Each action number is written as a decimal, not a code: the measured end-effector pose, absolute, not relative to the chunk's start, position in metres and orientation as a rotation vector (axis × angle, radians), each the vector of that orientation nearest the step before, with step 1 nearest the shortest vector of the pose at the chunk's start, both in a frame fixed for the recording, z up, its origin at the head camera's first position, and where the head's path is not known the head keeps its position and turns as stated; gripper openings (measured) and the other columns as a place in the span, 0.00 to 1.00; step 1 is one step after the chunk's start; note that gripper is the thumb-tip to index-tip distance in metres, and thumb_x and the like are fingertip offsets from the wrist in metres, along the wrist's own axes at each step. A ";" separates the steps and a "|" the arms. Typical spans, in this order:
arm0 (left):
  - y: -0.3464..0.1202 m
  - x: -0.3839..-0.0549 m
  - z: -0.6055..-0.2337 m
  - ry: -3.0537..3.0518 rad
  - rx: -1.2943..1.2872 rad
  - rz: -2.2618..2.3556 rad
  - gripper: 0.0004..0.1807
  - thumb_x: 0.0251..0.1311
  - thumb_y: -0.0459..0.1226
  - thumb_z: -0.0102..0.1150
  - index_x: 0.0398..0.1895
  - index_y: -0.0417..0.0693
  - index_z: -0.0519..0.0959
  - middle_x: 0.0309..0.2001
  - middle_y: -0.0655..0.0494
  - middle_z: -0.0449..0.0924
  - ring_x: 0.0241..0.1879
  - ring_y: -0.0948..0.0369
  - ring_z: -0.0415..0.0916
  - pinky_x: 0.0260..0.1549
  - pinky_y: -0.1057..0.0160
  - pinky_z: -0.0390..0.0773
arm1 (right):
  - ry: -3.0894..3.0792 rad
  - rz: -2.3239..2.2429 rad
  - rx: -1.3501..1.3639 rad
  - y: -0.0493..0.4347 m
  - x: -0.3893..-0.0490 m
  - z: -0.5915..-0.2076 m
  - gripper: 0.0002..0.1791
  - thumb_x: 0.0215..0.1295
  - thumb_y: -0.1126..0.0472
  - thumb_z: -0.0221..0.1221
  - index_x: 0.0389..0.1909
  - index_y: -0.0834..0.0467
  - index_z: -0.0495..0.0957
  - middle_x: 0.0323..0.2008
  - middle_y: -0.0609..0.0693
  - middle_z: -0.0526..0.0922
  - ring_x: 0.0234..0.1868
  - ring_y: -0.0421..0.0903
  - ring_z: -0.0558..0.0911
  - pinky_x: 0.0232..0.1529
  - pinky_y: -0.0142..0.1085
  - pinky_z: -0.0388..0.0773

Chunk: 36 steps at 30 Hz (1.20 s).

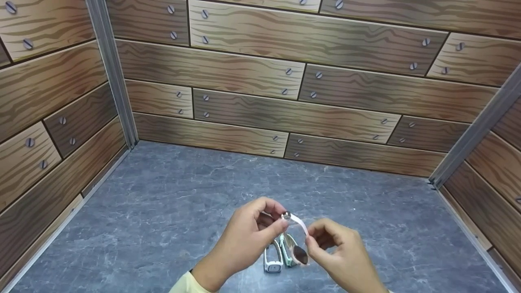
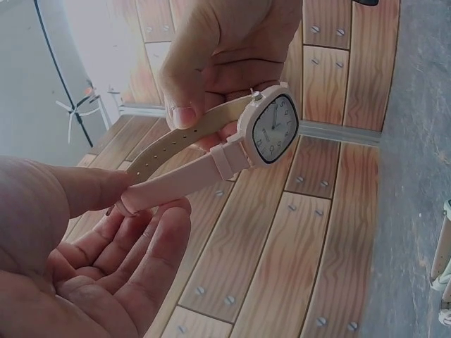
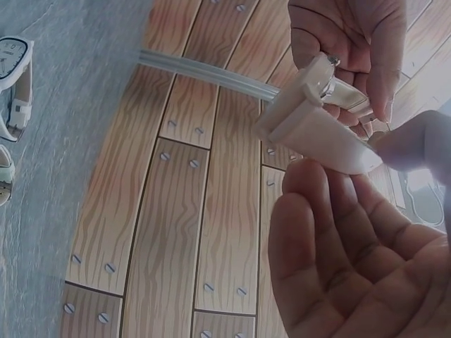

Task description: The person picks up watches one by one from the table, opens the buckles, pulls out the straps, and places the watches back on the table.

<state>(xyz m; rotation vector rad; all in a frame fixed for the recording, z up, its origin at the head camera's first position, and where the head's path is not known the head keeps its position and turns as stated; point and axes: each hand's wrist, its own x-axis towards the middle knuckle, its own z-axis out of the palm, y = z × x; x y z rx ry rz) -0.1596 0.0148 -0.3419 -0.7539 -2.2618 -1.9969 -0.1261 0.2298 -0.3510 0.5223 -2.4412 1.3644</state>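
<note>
A pale pink wristwatch (image 2: 275,130) with a squarish case is held in the air between both hands. Its two straps run side by side away from the case, and one shows a row of holes. My left hand (image 1: 248,234) pinches the watch at the strap ends, where a small metal part shows. With thumb and fingers, my right hand (image 1: 340,248) grips the strap nearer the case. Under the hands, a white watch (image 1: 272,266) and a mint green watch (image 1: 288,256) lie side by side on the tabletop, partly overlapped by the pink one.
A grey-blue marbled tabletop (image 1: 195,183) spreads under the hands. Wood-plank-patterned walls (image 1: 244,81) enclose it at the back, left and right, joined by grey metal corner posts (image 1: 116,73).
</note>
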 end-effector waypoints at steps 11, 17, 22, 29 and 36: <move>0.014 -0.161 -0.343 -2.304 -0.762 -1.905 0.07 0.66 0.37 0.68 0.43 0.48 0.80 0.38 0.61 0.82 0.40 0.63 0.81 0.39 0.64 0.84 | -2.461 1.369 0.408 0.231 -0.126 -0.351 0.14 0.65 0.76 0.62 0.35 0.52 0.80 0.29 0.45 0.85 0.29 0.42 0.84 0.33 0.35 0.84; 0.013 -0.161 -0.343 -2.341 -0.784 -1.879 0.06 0.68 0.33 0.65 0.45 0.52 0.80 0.41 0.61 0.82 0.43 0.63 0.80 0.42 0.63 0.83 | -2.461 1.382 0.371 0.231 -0.126 -0.350 0.11 0.72 0.73 0.58 0.40 0.53 0.79 0.34 0.43 0.86 0.32 0.42 0.85 0.37 0.35 0.84; 0.012 -0.162 -0.343 -2.400 -0.799 -1.870 0.06 0.68 0.37 0.67 0.45 0.53 0.80 0.41 0.63 0.82 0.43 0.64 0.81 0.42 0.62 0.83 | -2.457 1.388 0.362 0.229 -0.128 -0.349 0.08 0.77 0.69 0.56 0.45 0.53 0.80 0.38 0.41 0.86 0.36 0.42 0.86 0.40 0.35 0.85; 0.011 -0.160 -0.347 -2.396 -0.840 -1.836 0.06 0.69 0.38 0.66 0.45 0.52 0.80 0.41 0.61 0.83 0.43 0.64 0.82 0.44 0.63 0.84 | -2.419 1.391 0.420 0.222 -0.129 -0.358 0.06 0.73 0.67 0.61 0.43 0.52 0.81 0.35 0.41 0.87 0.34 0.42 0.86 0.39 0.37 0.86; -0.009 -0.165 -0.364 -2.453 -0.813 -1.722 0.06 0.69 0.36 0.66 0.44 0.50 0.79 0.42 0.56 0.84 0.42 0.62 0.84 0.45 0.62 0.83 | -2.336 1.377 0.562 0.198 -0.141 -0.390 0.05 0.67 0.66 0.67 0.40 0.54 0.83 0.31 0.45 0.87 0.28 0.38 0.83 0.31 0.34 0.84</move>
